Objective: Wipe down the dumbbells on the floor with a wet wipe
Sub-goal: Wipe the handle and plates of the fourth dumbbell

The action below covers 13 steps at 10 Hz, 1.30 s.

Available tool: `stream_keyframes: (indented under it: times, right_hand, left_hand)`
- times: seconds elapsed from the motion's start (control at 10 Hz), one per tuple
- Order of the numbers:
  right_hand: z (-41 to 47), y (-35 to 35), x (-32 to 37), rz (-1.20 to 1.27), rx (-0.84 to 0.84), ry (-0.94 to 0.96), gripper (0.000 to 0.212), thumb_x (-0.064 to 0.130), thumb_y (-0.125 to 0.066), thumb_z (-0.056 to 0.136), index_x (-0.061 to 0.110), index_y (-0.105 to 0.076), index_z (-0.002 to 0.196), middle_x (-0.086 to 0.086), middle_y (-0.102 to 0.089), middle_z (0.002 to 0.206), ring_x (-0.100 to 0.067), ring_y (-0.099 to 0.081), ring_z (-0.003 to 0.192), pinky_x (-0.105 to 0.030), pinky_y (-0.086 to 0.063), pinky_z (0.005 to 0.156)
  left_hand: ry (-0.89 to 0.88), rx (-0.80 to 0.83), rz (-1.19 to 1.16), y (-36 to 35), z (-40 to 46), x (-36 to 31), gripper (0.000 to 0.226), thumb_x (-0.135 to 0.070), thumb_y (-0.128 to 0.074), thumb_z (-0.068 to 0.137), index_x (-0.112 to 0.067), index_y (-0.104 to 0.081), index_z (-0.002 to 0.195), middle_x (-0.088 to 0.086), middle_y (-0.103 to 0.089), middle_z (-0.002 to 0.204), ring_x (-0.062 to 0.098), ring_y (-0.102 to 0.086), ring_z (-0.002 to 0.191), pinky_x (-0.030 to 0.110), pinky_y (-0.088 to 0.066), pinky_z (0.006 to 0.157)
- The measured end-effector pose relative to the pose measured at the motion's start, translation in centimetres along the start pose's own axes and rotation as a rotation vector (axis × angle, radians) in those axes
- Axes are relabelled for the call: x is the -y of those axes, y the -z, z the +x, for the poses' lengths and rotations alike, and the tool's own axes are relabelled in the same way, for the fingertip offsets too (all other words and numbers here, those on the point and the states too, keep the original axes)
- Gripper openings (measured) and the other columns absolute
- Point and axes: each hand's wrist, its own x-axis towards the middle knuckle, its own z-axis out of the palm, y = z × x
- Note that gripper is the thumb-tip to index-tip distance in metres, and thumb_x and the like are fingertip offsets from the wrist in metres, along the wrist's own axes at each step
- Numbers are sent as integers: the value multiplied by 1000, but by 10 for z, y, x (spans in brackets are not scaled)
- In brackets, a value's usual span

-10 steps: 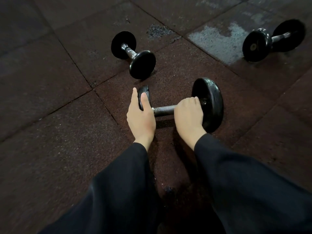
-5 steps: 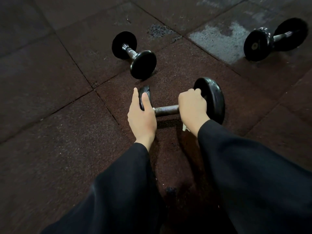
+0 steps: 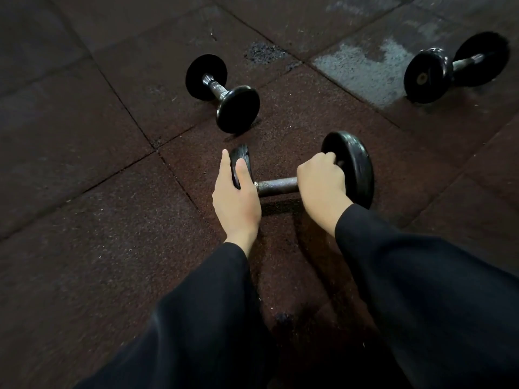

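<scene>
The near dumbbell [image 3: 303, 175] lies on the rubber floor [image 3: 84, 220], its bar running left to right between the person's two hands.

Left hand [image 3: 236, 197]: it holds the dumbbell's left weight [image 3: 240, 161]. The thumb lies on the inner face and the fingers run straight along the outer face, so the weight sits clasped between them. The weight's rim touches the floor.

Right hand [image 3: 323, 186]: the fingers are curled tightly at the right end of the bar [image 3: 276, 186], hard against the inner face of the right weight [image 3: 356, 167]. The knuckles face up. The wet wipe is not visible; whether the fist closes on the bar alone or on a wipe wrapped round it cannot be told.

The bare middle of the bar shows between the two hands. Both forearms are in dark sleeves [image 3: 421, 290].

Just beyond the left hand, a second dumbbell [image 3: 223, 92] lies on the floor, angled away, its near weight close to but apart from the held one. Well beyond and to the right of the right hand, a third dumbbell [image 3: 455, 67] lies beside a pale, worn patch [image 3: 362, 66] on the floor tiles
</scene>
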Motion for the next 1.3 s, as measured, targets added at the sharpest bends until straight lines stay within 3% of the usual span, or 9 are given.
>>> stream_keyframes:
  times: [0.2,0.4,0.6,0.7,0.9,1.0,1.1,1.3]
  right_hand:
    - [1,10,-13,77,36,40,33,0,-42,95,0,-50,127,-19,-49,125,-32,-44,117,-34,-48,85]
    - [5,4,-5,-78,-55,87,32,-1,-37,96,2,-55,122,-17,-53,121,-32,-49,112,-29,-46,84]
    - [-11,-8,3,-167,-49,90,35,1,-30,96,-7,-45,127,-22,-45,123,-34,-45,113,-33,-46,92]
    - [-9,-2,-2,-95,-22,103,37,5,-31,98,-4,-42,132,-20,-41,127,-31,-41,118,-30,-42,93]
    - [-1,2,-8,-112,-23,89,33,2,-43,93,-3,-49,125,-18,-47,123,-29,-45,114,-28,-43,89]
    - [-2,-2,-2,-158,-49,58,32,0,-34,96,-3,-50,123,-19,-50,120,-29,-48,110,-28,-44,88]
    - [-9,-8,3,-132,-48,27,32,1,-32,96,-4,-50,122,-19,-50,119,-29,-49,109,-28,-45,87]
    - [8,1,-2,200,-48,0,32,-3,-36,95,-4,-51,123,-18,-49,123,-31,-44,117,-34,-45,89]
  left_hand:
    - [-2,0,5,-1,1,0,45,-34,-36,98,-21,-37,141,-5,-40,145,8,-33,135,9,-18,98]
    - [-2,-13,-4,-1,2,1,45,-34,-37,98,-20,-38,140,-4,-42,144,9,-34,134,13,-19,102]
    - [-8,-16,4,-1,0,1,45,-33,-36,98,-20,-37,140,-4,-41,145,8,-34,134,11,-18,102]
    - [-5,-19,4,-1,1,1,45,-33,-36,98,-20,-37,140,-4,-41,145,8,-34,134,11,-19,101]
    - [-7,-20,5,-1,1,1,44,-33,-36,98,-20,-38,140,-4,-41,145,8,-34,134,12,-19,101]
    - [0,-16,-1,-1,1,1,44,-34,-36,98,-21,-38,140,-5,-41,145,8,-34,134,11,-19,101]
    - [0,-6,-4,-1,-1,1,45,-34,-36,98,-21,-37,141,-5,-41,145,8,-34,134,12,-18,102]
    - [6,2,-2,-1,1,1,45,-35,-36,98,-22,-36,141,-6,-39,146,7,-32,135,12,-17,102]
